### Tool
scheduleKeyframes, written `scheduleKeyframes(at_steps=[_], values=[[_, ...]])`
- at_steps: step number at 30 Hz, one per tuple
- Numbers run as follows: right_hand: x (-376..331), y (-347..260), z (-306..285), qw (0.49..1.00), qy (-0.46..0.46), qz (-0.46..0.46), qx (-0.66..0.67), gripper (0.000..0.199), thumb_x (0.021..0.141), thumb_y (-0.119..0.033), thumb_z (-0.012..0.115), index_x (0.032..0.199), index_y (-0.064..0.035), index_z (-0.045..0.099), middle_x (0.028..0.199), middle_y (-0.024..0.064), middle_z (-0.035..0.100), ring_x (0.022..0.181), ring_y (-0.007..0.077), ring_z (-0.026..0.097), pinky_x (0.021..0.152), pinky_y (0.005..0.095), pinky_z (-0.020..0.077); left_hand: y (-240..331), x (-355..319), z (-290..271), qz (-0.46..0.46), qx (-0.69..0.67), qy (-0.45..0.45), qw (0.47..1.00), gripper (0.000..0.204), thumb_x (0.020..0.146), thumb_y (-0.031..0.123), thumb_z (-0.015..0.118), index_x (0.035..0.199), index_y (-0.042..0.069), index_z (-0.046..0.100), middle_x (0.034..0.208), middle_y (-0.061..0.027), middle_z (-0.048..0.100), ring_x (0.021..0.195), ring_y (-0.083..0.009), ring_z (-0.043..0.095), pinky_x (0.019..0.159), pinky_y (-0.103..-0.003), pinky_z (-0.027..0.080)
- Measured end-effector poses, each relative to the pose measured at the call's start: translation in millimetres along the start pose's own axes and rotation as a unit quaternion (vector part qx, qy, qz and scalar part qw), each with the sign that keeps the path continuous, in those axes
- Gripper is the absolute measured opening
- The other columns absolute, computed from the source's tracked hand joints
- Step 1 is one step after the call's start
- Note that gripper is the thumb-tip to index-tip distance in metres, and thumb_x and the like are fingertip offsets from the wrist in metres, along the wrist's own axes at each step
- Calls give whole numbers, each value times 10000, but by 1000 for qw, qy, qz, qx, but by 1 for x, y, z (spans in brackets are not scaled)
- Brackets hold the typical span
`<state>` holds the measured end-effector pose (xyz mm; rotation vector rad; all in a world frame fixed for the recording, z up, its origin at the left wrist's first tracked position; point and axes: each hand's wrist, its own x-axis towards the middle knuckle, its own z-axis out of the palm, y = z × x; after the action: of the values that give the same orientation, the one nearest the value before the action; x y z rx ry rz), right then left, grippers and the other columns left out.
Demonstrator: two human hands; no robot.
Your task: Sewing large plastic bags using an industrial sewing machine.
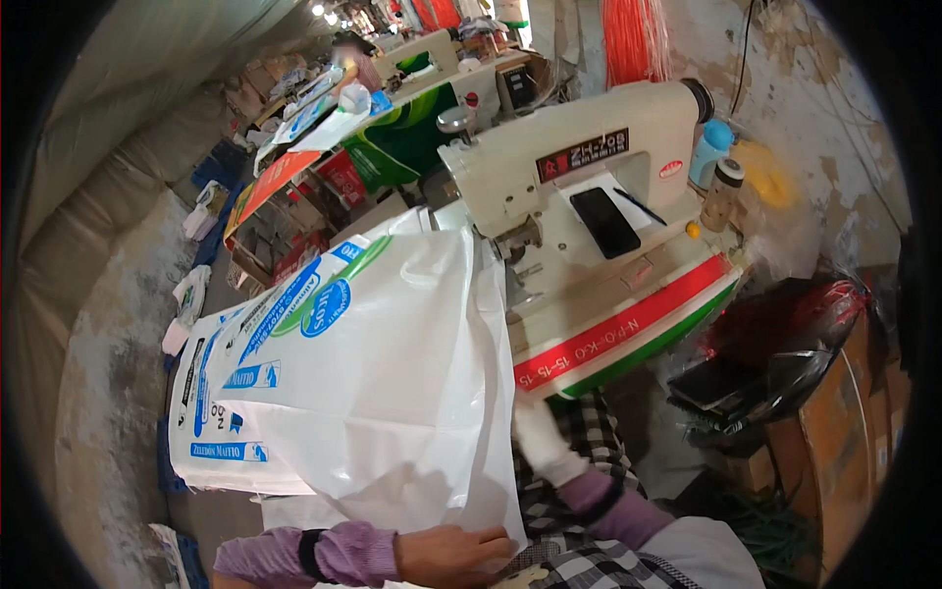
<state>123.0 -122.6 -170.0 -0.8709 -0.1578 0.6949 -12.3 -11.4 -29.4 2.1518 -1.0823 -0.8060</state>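
White woven sack point(383, 393): a large printed plastic bag is draped from the bed of the sewing machine point(559, 187) down over the lap, its blue-and-green print facing up on the left side.
Left hand point(456, 555): laid flat, fingers spread, on the sack's lower edge near the lap; nothing is gripped, the cloth is only pressed.
Right hand: hidden under the sack; only the white-sleeved forearm point(545, 447) is seen running up beneath it, so its state cannot be told.
Feeding edge: the sack's upper edge lies at the needle area point(518, 250).
Doing it well: the edge is best kept flat and square to the needle, with slack smoothed out by the flat palm.
Risk: folds could be caught in the seam.
Surroundings: a phone point(604, 222) and bottles point(714, 172) rest on the machine.
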Motion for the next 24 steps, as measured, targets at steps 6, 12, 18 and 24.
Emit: scheduleKeyframes(at_steps=[6, 12, 18, 24], values=[[-97, -54, 27, 942, 5, 136, -306, 707, 852, -191, 502, 1460, -121, 149, 812, 247, 614, 678, 398, 624, 671, 442, 511, -30, 67, 26, 91, 35, -13, 995, 153, 823, 174, 547, 881, 53, 620, 871, -129, 625, 759, -299, 611, 688, -402, 489], [-92, -19, -17, 849, 90, -110, -509, 619, 868, -71, 457, 1444, -97, 232, 683, 288, 552, 627, 443, 570, 568, 505, 444, -188, 55, -157, -54, 366, -75, 926, 323, 695, 420, 740, 841, 133, 713, 784, -65, 674, 770, -285, 610, 720, -413, 481], [40, -53, -39, 745, 98, -90, -654, 650, 786, -68, 492, 1413, -87, 322, 692, 222, 610, 640, 372, 609, 602, 486, 481, -84, 3, -231, -246, 373, 75, 891, 192, 758, 324, 651, 850, 172, 721, 778, -85, 669, 744, -265, 629, 639, -384, 504], [146, -46, -42, 500, 107, -33, -859, 494, 739, -137, 629, 1218, -53, 543, 735, 121, 677, 718, 251, 682, 534, 403, 516, -10, 137, -7, -57, 275, -218, 935, 137, 788, 199, 570, 752, 95, 652, 692, -47, 592, 636, -235, 602, 559, -353, 462]])
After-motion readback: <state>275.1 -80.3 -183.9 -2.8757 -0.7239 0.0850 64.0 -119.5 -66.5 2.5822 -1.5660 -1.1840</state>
